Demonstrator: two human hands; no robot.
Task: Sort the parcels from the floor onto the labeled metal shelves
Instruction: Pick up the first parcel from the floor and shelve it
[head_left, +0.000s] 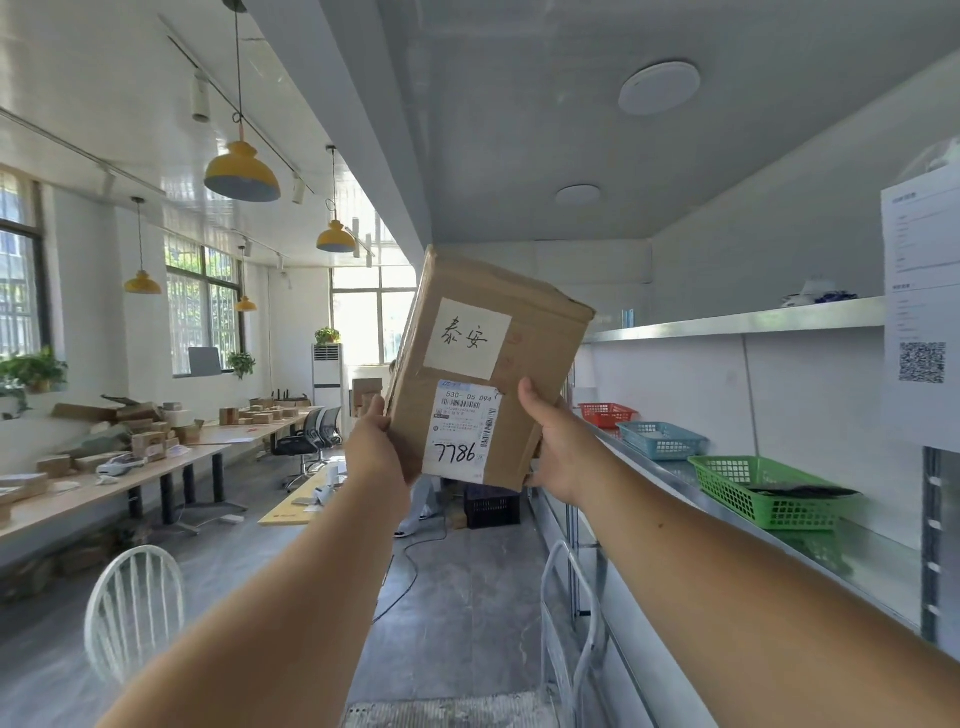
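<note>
Brown cardboard parcel (540, 364), its white labels facing the viewer, held tilted in mid-air beside the grey metal shelves (737, 322). The left hand (376, 441) and right hand (558, 447) grip its lower side edges. The shelf labels seem hidden from this angle; match the handwritten destination to the right shelf, then set the parcel down flat.

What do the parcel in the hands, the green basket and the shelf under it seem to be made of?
The parcel: brown cardboard, matte; creased edges and stuck paper labels show it. The green basket: probably moulded plastic, slightly glossy; open lattice walls. The shelf: apparently sheet metal, silver-grey, with a dull reflective sheen.
</note>
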